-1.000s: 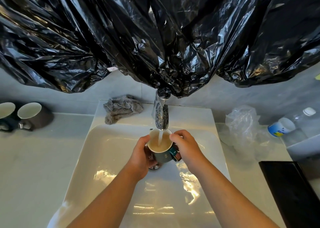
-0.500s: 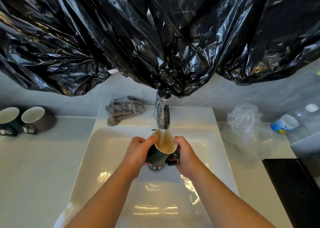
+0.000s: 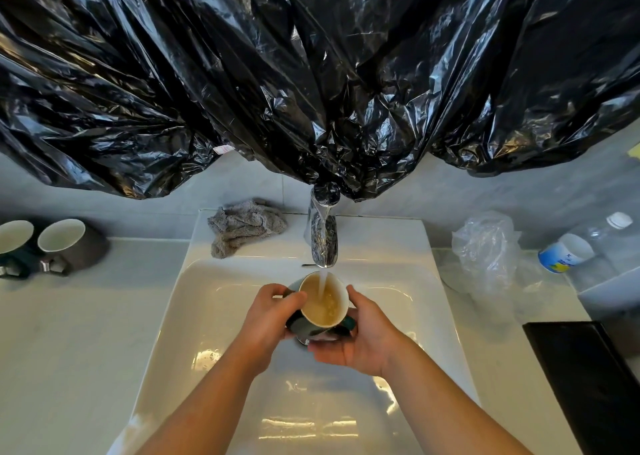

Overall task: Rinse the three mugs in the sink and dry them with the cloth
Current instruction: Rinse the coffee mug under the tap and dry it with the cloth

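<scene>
Two hands (image 3: pixel 273 316) (image 3: pixel 360 340) around mug (image 3: pixel 323 298), mid-sink (image 3: pixel 194 316).

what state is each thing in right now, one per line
tap: running, stream falling into the mug
green mug: tilted, held over the basin, part full of brownish water
left hand: gripping the mug's side
right hand: gripping the mug's handle side
two mugs on the counter: lying tilted, empty
cloth: crumpled on the sink ledge, unused
sink: wet

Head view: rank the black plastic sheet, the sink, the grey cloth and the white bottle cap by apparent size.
1. black plastic sheet
2. sink
3. grey cloth
4. white bottle cap
The sheet hangs nearer the camera, so its lead is partly perspective.
</scene>
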### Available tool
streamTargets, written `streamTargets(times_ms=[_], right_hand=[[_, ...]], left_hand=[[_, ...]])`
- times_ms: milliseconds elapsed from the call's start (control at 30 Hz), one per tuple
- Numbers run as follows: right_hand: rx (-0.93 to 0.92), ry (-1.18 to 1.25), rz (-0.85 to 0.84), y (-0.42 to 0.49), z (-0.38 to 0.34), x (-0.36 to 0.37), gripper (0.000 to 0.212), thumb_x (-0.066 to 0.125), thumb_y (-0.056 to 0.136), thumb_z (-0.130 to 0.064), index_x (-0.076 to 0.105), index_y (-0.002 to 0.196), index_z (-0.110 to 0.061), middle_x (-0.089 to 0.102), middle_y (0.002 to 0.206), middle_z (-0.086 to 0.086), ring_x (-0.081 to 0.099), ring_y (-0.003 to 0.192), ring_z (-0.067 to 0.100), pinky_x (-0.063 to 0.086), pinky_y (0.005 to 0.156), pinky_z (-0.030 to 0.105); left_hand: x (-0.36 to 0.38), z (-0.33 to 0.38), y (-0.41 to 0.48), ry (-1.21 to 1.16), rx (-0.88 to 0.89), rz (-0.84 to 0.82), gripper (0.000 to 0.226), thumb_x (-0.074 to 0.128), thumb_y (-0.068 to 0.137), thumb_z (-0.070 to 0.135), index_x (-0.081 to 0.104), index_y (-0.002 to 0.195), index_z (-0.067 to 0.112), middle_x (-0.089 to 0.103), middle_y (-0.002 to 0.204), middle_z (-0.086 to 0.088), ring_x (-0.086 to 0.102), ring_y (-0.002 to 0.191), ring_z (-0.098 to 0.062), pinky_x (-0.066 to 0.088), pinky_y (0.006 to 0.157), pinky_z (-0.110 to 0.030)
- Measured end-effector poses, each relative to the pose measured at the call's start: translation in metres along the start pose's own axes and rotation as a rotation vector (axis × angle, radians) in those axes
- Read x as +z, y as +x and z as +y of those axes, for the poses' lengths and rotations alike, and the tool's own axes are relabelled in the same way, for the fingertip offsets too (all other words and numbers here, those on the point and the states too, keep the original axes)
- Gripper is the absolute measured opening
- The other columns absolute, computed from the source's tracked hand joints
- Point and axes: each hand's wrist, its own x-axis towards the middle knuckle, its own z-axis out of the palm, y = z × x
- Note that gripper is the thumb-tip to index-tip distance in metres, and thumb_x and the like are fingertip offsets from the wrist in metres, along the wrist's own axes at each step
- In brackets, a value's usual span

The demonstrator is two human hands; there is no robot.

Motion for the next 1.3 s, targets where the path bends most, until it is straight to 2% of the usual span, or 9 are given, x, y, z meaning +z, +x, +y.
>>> streamTargets(times_ms=[133, 233, 367, 533, 733, 867, 1033, 1167, 1300], right_hand=[[-0.070, -0.082, 0.048, 0.000, -0.004, 0.003, 0.057, 0.069, 0.088, -0.052, 0.066, 0.119, -0.005, 0.074, 0.097, 0.024, 0.074, 0.084, 0.045, 0.060, 0.059, 0.045], [-0.130, -0.119, 0.099, 0.001, -0.007, 0.002, 0.050, 0.073, 0.085, -0.049, 0.069, 0.112, -0.008, 0.073, 0.095, 0.022, 0.075, 0.082, 0.039, 0.061, 0.063, 0.044], [-0.223, -0.156, 0.124, 0.002, -0.006, -0.004, 0.036, 0.074, 0.087, -0.038, 0.072, 0.110, -0.012, 0.074, 0.105, 0.017, 0.071, 0.098, 0.033, 0.061, 0.070, 0.043], [-0.321, -0.220, 0.051, 0.001, -0.008, -0.007, 0.023, 0.066, 0.094, -0.023, 0.073, 0.116, -0.023, 0.073, 0.116, 0.012, 0.066, 0.109, 0.034, 0.060, 0.077, 0.039], [-0.196, -0.242, 0.023, 0.006, -0.006, -0.012, 0.053, 0.060, 0.091, -0.051, 0.063, 0.127, -0.012, 0.073, 0.116, 0.017, 0.069, 0.110, 0.033, 0.057, 0.091, 0.048], [-0.049, -0.251, 0.071, 0.008, -0.010, -0.020, 0.051, 0.038, 0.100, -0.062, 0.056, 0.127, -0.023, 0.075, 0.108, 0.021, 0.072, 0.099, 0.041, 0.059, 0.076, 0.058], [-0.237, -0.284, 0.117, 0.008, -0.010, -0.011, 0.038, 0.049, 0.101, -0.046, 0.069, 0.115, -0.017, 0.077, 0.098, 0.016, 0.075, 0.091, 0.035, 0.062, 0.074, 0.052], [-0.426, -0.411, 0.109, 0.006, -0.006, -0.001, 0.029, 0.047, 0.103, -0.037, 0.076, 0.107, -0.033, 0.076, 0.108, 0.003, 0.070, 0.104, 0.028, 0.062, 0.081, 0.046], [-0.571, -0.496, 0.107, -0.001, -0.002, 0.004, 0.037, 0.042, 0.105, -0.026, 0.074, 0.108, -0.045, 0.077, 0.105, -0.008, 0.071, 0.100, 0.013, 0.060, 0.078, 0.032]], left_hand=[[-0.005, -0.014, -0.001, -0.038, 0.016, -0.114, 0.063, 0.068, 0.063, 0.048, 0.061, 0.117, 0.015, 0.058, 0.110, -0.017, 0.063, 0.097, -0.023, 0.058, 0.072, -0.033], [-0.004, -0.015, 0.002, -0.067, -0.028, -0.167, 0.053, 0.060, 0.087, 0.053, 0.063, 0.125, 0.016, 0.066, 0.122, -0.014, 0.065, 0.113, -0.026, 0.058, 0.083, -0.036], [0.000, -0.007, 0.007, 0.004, -0.104, -0.170, 0.038, 0.045, 0.103, 0.049, 0.069, 0.120, 0.025, 0.072, 0.116, -0.009, 0.069, 0.104, -0.026, 0.059, 0.080, -0.038], [0.002, -0.005, 0.010, 0.002, -0.133, -0.190, 0.030, 0.061, 0.099, 0.034, 0.059, 0.127, 0.024, 0.070, 0.118, -0.014, 0.068, 0.107, -0.033, 0.061, 0.087, -0.051], [-0.004, -0.019, 0.009, -0.018, -0.032, -0.171, 0.046, 0.075, 0.090, 0.018, 0.053, 0.129, 0.028, 0.076, 0.106, -0.009, 0.076, 0.092, -0.025, 0.060, 0.072, -0.032], [-0.004, -0.024, 0.009, 0.006, 0.024, -0.213, 0.063, 0.080, 0.084, 0.008, 0.051, 0.137, 0.024, 0.065, 0.126, -0.010, 0.067, 0.112, -0.027, 0.059, 0.093, -0.039], [-0.002, -0.023, 0.010, -0.041, 0.071, -0.300, 0.061, 0.064, 0.075, 0.017, 0.056, 0.135, 0.022, 0.072, 0.125, -0.004, 0.067, 0.116, -0.024, 0.054, 0.099, -0.043], [0.005, -0.018, 0.010, -0.100, 0.094, -0.201, 0.049, 0.062, 0.077, 0.036, 0.058, 0.125, 0.027, 0.071, 0.119, 0.000, 0.065, 0.112, -0.018, 0.053, 0.089, -0.030], [0.008, -0.017, 0.013, -0.127, 0.130, -0.187, 0.048, 0.071, 0.072, 0.029, 0.061, 0.119, 0.032, 0.073, 0.111, 0.005, 0.070, 0.104, -0.014, 0.057, 0.090, -0.032]])
